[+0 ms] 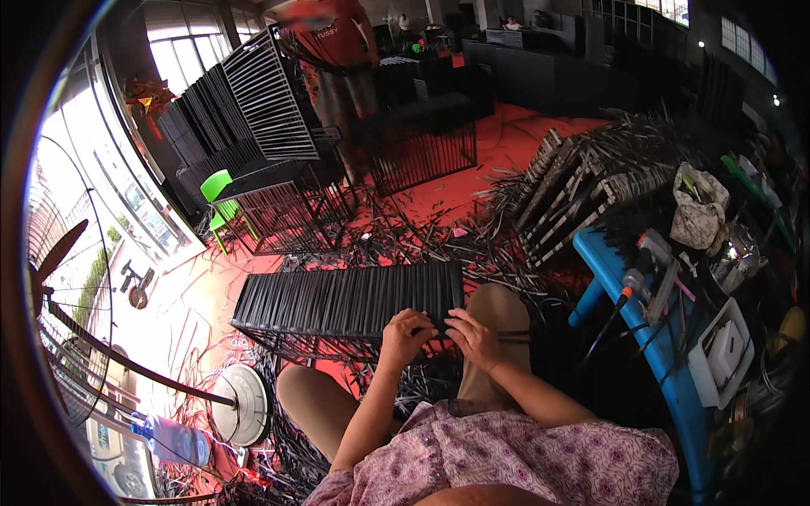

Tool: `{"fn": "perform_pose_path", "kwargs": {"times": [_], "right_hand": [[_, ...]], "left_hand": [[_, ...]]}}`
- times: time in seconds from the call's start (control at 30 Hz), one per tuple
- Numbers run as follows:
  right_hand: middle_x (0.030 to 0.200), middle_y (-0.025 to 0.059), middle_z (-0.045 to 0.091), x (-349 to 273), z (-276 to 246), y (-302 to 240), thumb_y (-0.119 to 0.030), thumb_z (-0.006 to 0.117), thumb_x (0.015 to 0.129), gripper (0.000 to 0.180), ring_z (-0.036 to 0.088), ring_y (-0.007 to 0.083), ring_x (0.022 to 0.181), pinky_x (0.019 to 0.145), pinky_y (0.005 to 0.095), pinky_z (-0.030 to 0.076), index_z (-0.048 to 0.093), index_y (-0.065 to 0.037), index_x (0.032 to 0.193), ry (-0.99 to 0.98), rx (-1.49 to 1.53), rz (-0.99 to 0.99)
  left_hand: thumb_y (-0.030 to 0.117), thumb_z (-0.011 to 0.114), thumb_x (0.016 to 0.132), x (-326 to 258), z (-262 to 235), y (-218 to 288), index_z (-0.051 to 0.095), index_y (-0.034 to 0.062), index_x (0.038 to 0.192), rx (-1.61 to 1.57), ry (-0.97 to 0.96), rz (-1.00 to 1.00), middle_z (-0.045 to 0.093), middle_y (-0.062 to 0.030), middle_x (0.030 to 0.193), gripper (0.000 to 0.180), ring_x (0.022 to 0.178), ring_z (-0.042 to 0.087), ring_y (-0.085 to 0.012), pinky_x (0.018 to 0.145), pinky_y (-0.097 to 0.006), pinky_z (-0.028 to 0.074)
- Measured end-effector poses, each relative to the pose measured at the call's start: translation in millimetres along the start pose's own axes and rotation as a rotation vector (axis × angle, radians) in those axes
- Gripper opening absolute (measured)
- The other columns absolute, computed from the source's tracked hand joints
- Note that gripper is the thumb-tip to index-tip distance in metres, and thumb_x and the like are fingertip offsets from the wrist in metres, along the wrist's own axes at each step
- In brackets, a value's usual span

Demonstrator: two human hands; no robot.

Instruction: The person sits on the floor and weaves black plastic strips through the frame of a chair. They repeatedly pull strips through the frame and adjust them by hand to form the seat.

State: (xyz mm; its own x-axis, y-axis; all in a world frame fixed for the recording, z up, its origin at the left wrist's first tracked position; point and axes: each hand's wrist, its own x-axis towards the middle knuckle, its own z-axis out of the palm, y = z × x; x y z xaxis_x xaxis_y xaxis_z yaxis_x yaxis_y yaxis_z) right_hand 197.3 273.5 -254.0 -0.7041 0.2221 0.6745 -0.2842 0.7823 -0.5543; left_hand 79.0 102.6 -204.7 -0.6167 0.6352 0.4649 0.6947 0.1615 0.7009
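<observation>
Before my knees lies a long black frame [346, 295], its top covered with flat black strips wound side by side. Both my hands are at its near right end. My left hand [407, 339] is closed, fingers curled at the near edge around a dark strip that mostly stays hidden. Close beside it, my right hand [475, 339] is bent with its fingertips pressed to the same edge, pinching a strip. A black strip [513, 338] trails rightward from behind my right hand, across my knee. The fingertips partly cover what they grip.
On my right a blue bench [629, 308] carries a power tool [648, 261] and a white plastic tray [721, 354]. A fan base [241, 405] and a water bottle [173, 440] stand left. Ahead are a green chair [219, 202], stacked frames, a bundle of strips [582, 185] and a person [337, 51].
</observation>
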Motion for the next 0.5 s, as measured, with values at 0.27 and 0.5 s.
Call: {"fn": "perform_pose_path", "kwargs": {"times": [0.27,0.5], "right_hand": [[0.127,0.0076,0.067,-0.5,0.4,1.0,-0.021,0.069,0.096,0.023,0.071,0.0298,0.105,0.086,0.0384,0.058,0.072,-0.007,0.114,-0.010,0.007,0.012],[0.125,0.0071,0.066,0.6,-1.4,1.0,-0.020,0.072,0.094,0.024,0.070,0.0289,0.106,0.085,0.0384,0.059,0.071,-0.007,0.114,-0.030,-0.005,-0.006]], "left_hand": [[0.004,0.085,0.073,-0.5,0.3,0.6,0.077,0.0007,0.087,-0.016,-0.025,-0.020,0.072,-0.0113,0.093,0.017,0.103,0.072,-0.0266,0.089,-0.037,0.056],[0.012,0.085,0.073,-1.5,4.4,-6.9,0.078,0.0052,0.085,-0.030,0.012,0.003,0.073,-0.0091,0.091,0.016,0.097,0.072,-0.0273,0.086,-0.039,0.056]]}}
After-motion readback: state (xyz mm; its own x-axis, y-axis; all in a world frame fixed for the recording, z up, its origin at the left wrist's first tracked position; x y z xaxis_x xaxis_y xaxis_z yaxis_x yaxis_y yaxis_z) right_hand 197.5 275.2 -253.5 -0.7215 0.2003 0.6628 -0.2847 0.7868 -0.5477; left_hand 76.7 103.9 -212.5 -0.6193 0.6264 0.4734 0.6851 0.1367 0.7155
